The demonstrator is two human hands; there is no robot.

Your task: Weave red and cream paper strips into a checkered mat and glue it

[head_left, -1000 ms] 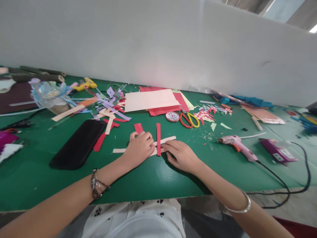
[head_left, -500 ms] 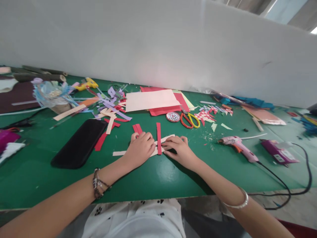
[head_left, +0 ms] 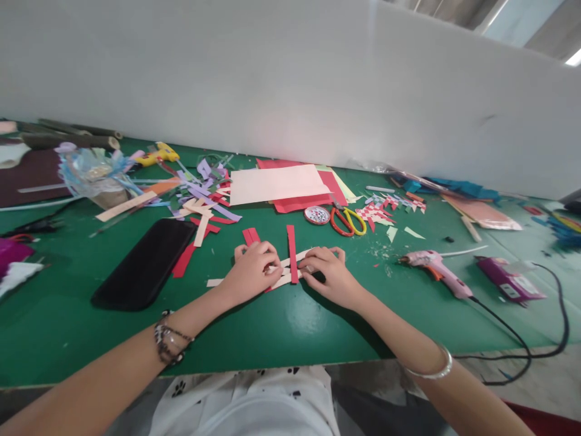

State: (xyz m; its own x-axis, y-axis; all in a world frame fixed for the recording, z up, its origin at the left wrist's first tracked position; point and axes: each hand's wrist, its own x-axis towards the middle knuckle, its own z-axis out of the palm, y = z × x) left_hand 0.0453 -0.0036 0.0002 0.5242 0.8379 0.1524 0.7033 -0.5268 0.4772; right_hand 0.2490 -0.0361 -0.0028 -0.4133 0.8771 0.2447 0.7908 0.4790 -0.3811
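Red paper strips (head_left: pixel 292 251) and cream paper strips (head_left: pixel 285 280) lie crossed on the green table (head_left: pixel 91 339), partly under my fingers. My left hand (head_left: pixel 251 270) rests on the left part of the weave, fingertips pinching a cream strip beside two short red strips (head_left: pixel 250 235). My right hand (head_left: pixel 329 275) presses on the right ends of the cream strips, fingers curled on them. The two hands nearly meet at the upright red strip.
A black phone (head_left: pixel 144 261) lies to the left. Behind the hands are cream and red paper sheets (head_left: pixel 279 183), scissors (head_left: pixel 347 220), a round tin of googly eyes (head_left: pixel 316 214) and loose strips (head_left: pixel 204 203). A pink glue gun (head_left: pixel 433 269) with its cable lies right.
My right hand has slid left and forward onto the cream strips' right ends. My left hand shifted slightly and its fingers closed on a strip. The cream strips now lie closer together.
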